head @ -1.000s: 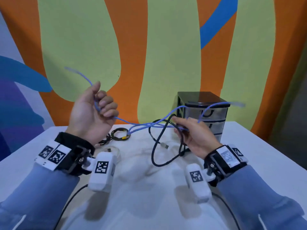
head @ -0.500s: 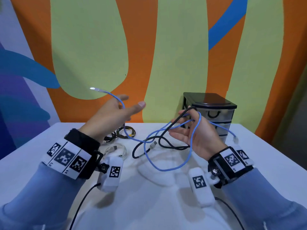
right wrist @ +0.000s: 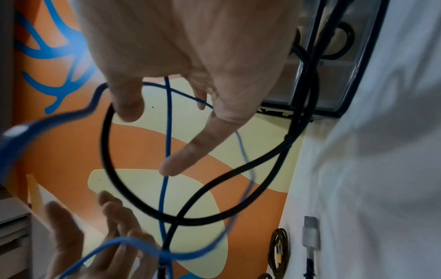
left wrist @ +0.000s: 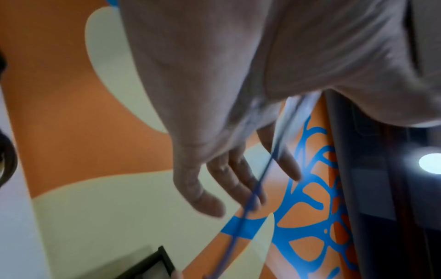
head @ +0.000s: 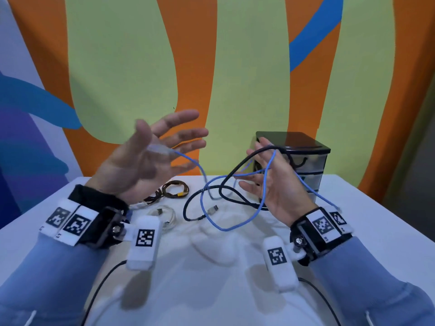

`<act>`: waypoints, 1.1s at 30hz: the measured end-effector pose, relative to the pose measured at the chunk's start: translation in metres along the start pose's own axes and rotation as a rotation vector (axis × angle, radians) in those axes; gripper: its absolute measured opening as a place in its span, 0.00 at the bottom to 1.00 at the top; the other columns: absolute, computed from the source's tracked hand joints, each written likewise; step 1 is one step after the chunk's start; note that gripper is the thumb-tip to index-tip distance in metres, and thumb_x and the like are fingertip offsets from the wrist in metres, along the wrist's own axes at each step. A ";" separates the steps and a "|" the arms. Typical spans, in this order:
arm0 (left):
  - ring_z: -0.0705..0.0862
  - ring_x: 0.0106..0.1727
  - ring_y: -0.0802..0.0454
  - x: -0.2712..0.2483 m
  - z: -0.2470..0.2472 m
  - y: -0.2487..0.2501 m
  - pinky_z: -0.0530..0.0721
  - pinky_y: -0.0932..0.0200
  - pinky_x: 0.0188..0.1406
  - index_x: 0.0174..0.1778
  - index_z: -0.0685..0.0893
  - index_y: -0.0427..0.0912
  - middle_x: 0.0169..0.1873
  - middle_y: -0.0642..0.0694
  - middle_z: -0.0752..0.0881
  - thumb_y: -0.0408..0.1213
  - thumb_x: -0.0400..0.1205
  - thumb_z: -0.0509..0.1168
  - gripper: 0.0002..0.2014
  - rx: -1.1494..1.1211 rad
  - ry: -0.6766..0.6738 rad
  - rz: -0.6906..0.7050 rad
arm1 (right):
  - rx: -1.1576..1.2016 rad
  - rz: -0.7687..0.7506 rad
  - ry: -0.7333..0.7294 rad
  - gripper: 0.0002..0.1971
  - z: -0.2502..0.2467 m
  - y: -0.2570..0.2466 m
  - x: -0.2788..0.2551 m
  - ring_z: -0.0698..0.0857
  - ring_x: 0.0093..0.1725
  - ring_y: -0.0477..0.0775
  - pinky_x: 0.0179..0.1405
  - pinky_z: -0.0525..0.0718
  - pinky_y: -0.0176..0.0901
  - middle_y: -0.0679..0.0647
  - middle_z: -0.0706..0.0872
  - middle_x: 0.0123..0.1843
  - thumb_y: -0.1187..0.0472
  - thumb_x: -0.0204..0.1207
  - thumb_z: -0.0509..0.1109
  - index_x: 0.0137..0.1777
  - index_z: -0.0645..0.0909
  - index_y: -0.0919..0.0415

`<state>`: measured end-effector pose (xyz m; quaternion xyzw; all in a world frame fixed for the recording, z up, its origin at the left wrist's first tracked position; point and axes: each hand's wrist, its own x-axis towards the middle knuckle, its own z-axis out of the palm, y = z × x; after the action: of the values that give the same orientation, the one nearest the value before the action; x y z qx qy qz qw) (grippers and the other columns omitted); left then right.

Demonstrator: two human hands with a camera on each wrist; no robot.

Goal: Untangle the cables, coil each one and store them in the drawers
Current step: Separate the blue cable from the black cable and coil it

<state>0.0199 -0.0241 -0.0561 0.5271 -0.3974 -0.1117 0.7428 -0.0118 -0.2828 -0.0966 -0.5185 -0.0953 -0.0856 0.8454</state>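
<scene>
Standing at the back right of the white bench point(head: 376, 231), near the painted wall: drawer unit point(head: 306, 161), black-topped, clear drawers closed. Hovering above the bench, palm up: left hand point(head: 141, 161), fingers point(head: 186, 128) spread and straight, blurred, clamping nothing, with the plug end of the blue cable point(head: 263, 184) lying across the palm. Raising beside the drawers, palm inward: right hand point(head: 277, 184), fingers apart and relaxed, with loops of blue cable and black cable point(head: 237, 165) draping over them and trailing onto the bench. Lying coiled behind the left wrist: brown cable point(head: 175, 191) and white cable point(head: 164, 212). Showing square black-and-white markers only on the wristbands; no readable writing.
</scene>
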 end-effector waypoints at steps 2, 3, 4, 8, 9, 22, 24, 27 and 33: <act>0.82 0.74 0.36 -0.005 -0.004 0.004 0.80 0.35 0.76 0.77 0.84 0.43 0.74 0.34 0.82 0.86 0.64 0.66 0.57 -0.071 -0.066 -0.001 | -0.023 -0.001 -0.030 0.45 0.001 0.000 0.000 0.93 0.41 0.58 0.38 0.91 0.46 0.44 0.80 0.77 0.47 0.67 0.77 0.86 0.68 0.44; 0.83 0.71 0.36 -0.006 -0.002 0.007 0.79 0.35 0.75 0.73 0.86 0.42 0.72 0.34 0.83 0.89 0.67 0.53 0.58 -0.141 -0.046 -0.012 | -0.042 0.002 -0.052 0.45 0.001 0.000 0.000 0.93 0.42 0.58 0.38 0.92 0.47 0.43 0.80 0.77 0.46 0.67 0.78 0.87 0.68 0.44; 0.84 0.67 0.37 -0.006 0.001 0.008 0.79 0.36 0.73 0.67 0.89 0.40 0.69 0.34 0.84 0.89 0.69 0.45 0.58 -0.176 -0.016 -0.035 | -0.060 0.004 -0.073 0.44 0.002 0.001 0.000 0.92 0.43 0.59 0.37 0.92 0.48 0.42 0.80 0.76 0.46 0.68 0.78 0.86 0.68 0.43; 0.90 0.53 0.48 0.006 0.016 -0.015 0.82 0.50 0.56 0.52 0.94 0.42 0.55 0.38 0.93 0.67 0.82 0.67 0.29 0.410 0.211 -0.191 | -0.067 0.013 -0.169 0.33 0.002 0.003 -0.001 0.93 0.44 0.60 0.37 0.91 0.51 0.44 0.78 0.81 0.46 0.80 0.77 0.85 0.73 0.43; 0.91 0.54 0.50 0.008 0.018 -0.024 0.84 0.53 0.56 0.57 0.94 0.46 0.54 0.42 0.94 0.61 0.82 0.72 0.21 0.640 0.209 -0.232 | -0.066 0.018 -0.214 0.31 0.001 0.003 -0.001 0.93 0.44 0.60 0.38 0.92 0.52 0.46 0.78 0.82 0.44 0.82 0.75 0.85 0.73 0.43; 0.73 0.22 0.53 0.012 0.037 -0.038 0.70 0.59 0.27 0.44 0.82 0.44 0.27 0.43 0.79 0.49 0.90 0.65 0.14 0.380 0.348 -0.105 | -0.053 -0.045 -0.134 0.21 -0.015 0.010 0.012 0.91 0.65 0.65 0.43 0.92 0.53 0.54 0.79 0.75 0.62 0.78 0.79 0.70 0.82 0.51; 0.59 0.20 0.55 0.016 0.028 -0.030 0.57 0.64 0.21 0.43 0.80 0.46 0.26 0.45 0.64 0.47 0.93 0.63 0.15 0.299 0.541 0.082 | -0.335 -0.076 -0.013 0.12 -0.020 0.015 0.018 0.94 0.49 0.60 0.33 0.88 0.47 0.63 0.83 0.61 0.66 0.79 0.80 0.52 0.80 0.53; 0.55 0.22 0.55 0.014 0.014 -0.012 0.54 0.65 0.19 0.41 0.80 0.48 0.27 0.46 0.59 0.48 0.93 0.63 0.16 0.314 0.698 0.306 | -0.768 -0.133 0.219 0.15 -0.033 0.017 0.028 0.73 0.28 0.53 0.27 0.70 0.38 0.61 0.80 0.33 0.62 0.83 0.77 0.36 0.77 0.56; 0.53 0.26 0.49 0.009 0.001 0.002 0.55 0.60 0.21 0.43 0.78 0.48 0.28 0.43 0.57 0.49 0.95 0.61 0.16 0.252 0.894 0.391 | -1.239 0.211 -0.158 0.21 -0.041 -0.001 0.014 0.89 0.39 0.52 0.39 0.87 0.42 0.58 0.91 0.58 0.57 0.80 0.79 0.71 0.82 0.47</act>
<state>0.0246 -0.0287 -0.0496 0.5247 -0.1419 0.3151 0.7780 0.0049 -0.3204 -0.1105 -0.9231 -0.0386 -0.0025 0.3826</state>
